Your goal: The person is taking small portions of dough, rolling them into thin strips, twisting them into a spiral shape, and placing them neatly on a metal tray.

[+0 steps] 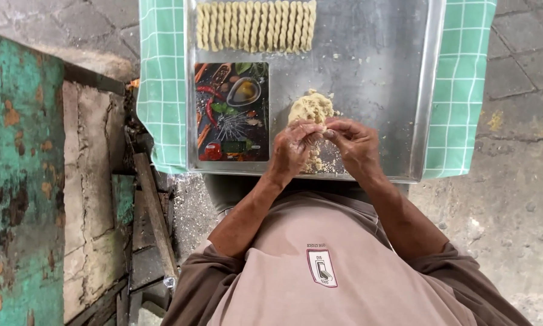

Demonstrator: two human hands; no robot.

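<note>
Both grips pinch together on a small dough bit (317, 136) between left hand (292, 151) and right hand (354, 143), and the dough lump (310, 108) lies just beyond them up the tray (374, 72), nearer the left.

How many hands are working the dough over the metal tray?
2: the left hand and the right hand meet above the metal tray's near edge, pinching a dough piece just below the dough lump. No others show.
</note>
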